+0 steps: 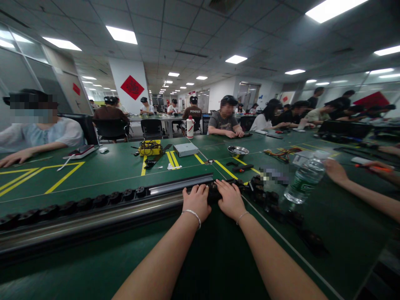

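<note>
A long metal rail (125,211) with dark edges runs from the left side to the middle of the green table. Several black round rollers (100,201) sit in a row along it. My left hand (196,202) is closed over the rail's right end, fingers curled across the top. Beside it, my right hand (230,200) grips a black roller strip (213,186) at the rail's end; the thumb side and part of the strip are hidden. More linked black rollers (265,200) trail off to the right across the table.
A water bottle (304,179) stands right of the rollers, near another person's hand (336,171). Beyond the rail are a metal bowl (238,151), a grey box (186,149), a yellow cable holder (150,147) and a white bottle (190,127). Co-workers sit around the table.
</note>
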Available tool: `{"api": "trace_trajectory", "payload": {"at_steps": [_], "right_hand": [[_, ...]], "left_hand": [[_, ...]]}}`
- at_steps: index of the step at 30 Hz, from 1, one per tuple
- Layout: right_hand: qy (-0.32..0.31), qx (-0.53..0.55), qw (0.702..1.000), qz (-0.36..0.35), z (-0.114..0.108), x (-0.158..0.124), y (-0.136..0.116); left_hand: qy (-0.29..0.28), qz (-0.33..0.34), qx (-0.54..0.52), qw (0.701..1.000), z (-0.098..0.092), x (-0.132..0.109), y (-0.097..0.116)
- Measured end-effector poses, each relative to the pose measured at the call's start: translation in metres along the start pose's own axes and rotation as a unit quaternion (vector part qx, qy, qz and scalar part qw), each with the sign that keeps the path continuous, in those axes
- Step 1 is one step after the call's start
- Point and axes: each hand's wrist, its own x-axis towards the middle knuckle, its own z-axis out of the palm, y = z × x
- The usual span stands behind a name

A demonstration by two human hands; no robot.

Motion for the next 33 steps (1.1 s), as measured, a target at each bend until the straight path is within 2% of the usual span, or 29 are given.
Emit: {"api": "trace_trajectory", "payload": {"at_steps": [13,21,33], "right_hand": [[-0.002,-0.005,1.000,0.001,0.0005,-0.0003,0.0002],[-0.003,-0.003,1.000,0.004,-0.0003,-0.0003,0.0000],[0.004,0.000,1.000,0.000,0.0004,-0.0008,0.0001]], "left_hand": [[0.013,0.000,-0.029,0.999,-0.0009,0.0014,-0.0001],[-0.016,-0.012,-0.003,1.000,-0.0024,0.0002,0.0017],[-0.018,0.021,0.021,0.999,0.0000,-0.0052,0.0007]]}}
